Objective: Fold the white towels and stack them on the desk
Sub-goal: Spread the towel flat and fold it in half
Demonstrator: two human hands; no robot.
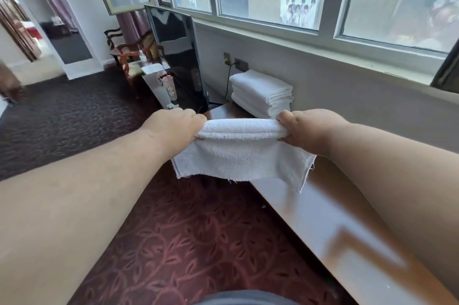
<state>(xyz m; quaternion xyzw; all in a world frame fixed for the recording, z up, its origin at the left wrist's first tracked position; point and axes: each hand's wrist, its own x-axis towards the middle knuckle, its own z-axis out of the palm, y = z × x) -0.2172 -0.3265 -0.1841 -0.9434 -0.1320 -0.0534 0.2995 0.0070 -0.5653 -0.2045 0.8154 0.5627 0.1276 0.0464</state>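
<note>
Both hands are gripping one white towel [244,155] in mid-air, stretched between them. Left hand [173,126] is clenching the left end of the folded top edge, fingers curled over it. Right hand [310,129] is clenching the right end the same way. Both arms are reaching out forward.

Towel is folded over at the top, a thick doubled roll running straight from grip to grip. Below the grips the rest is hanging as a flat panel, frayed bottom edge, right lower corner drooping lower than the left. It is hanging over the near edge of the desk [347,230], not resting on it as far as I can tell.

Just beyond the grips, slightly toward the right hand, a stack of folded towels [262,96] is sitting on the desk against the wall. Beyond the left hand a dark TV screen [177,56] is standing on the same desk. Under the left arm, patterned carpet [186,242].
</note>
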